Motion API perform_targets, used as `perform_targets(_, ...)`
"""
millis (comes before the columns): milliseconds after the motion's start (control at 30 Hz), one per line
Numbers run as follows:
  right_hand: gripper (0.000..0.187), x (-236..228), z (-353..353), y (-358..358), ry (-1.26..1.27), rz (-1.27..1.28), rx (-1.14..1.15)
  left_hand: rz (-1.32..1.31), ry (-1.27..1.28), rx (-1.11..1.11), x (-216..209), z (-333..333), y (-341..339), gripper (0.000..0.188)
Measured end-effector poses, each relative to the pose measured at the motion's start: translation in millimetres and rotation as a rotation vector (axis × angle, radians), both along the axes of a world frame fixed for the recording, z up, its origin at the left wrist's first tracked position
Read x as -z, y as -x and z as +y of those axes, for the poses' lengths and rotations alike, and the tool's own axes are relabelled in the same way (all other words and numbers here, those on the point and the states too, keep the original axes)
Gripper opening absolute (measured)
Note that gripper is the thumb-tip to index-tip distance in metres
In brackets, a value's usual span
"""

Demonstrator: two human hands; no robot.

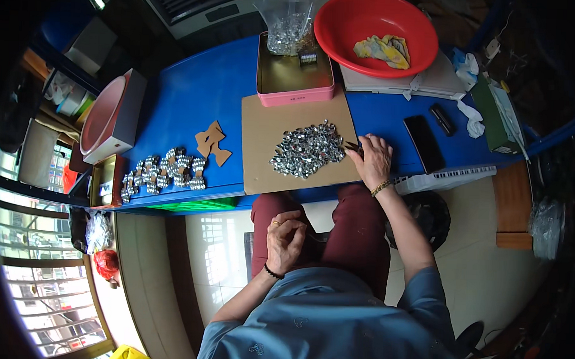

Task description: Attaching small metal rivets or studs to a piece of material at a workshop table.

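Observation:
A heap of small shiny silver pieces (309, 148) lies on a sheet of brown cardboard (259, 163) in front of me. At the heap's right side, my right hand (373, 162) is closed on a small dark pointed tool (353, 147), its tip toward the pieces. Most of that tool is hidden by the fingers. My left hand (285, 241) hovers over my lap, below the cardboard's near edge. Its fingers are curled and pinched together; whatever may be between them is too small to see.
Left on the blue table (196, 75) lie bundles of silver pieces (167, 170) and brown card cut-outs (211, 140). Behind the cardboard stands a pink-rimmed tin (295, 94) with a clear bag (289, 31). A red basin (333, 39) holds a cloth; a phone (423, 143) lies right.

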State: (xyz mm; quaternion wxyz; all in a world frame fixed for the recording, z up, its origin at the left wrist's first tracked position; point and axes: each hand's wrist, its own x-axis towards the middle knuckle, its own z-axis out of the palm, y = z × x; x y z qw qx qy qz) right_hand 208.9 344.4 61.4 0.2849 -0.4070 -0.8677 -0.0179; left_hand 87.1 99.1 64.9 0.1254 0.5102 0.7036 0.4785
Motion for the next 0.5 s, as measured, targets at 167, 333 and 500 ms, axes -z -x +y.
perform_targets(167,0.05,-36.9,-79.3,15.9,0.725,0.639,-0.443,-0.712,-0.026,0.041,-13.4,-3.4,-0.6,0.008)
perform_targets(333,0.048,-3.0,-161.1,27.5,1.33,1.004,-0.879,-1.396,-0.389,0.132,-52.2,5.1,37.0,0.016)
perform_targets(500,0.016,5.1,-143.9,-25.5,1.853,0.406,-0.753,-1.418,-0.703,-0.011,-81.2,-58.8,157.1,0.01)
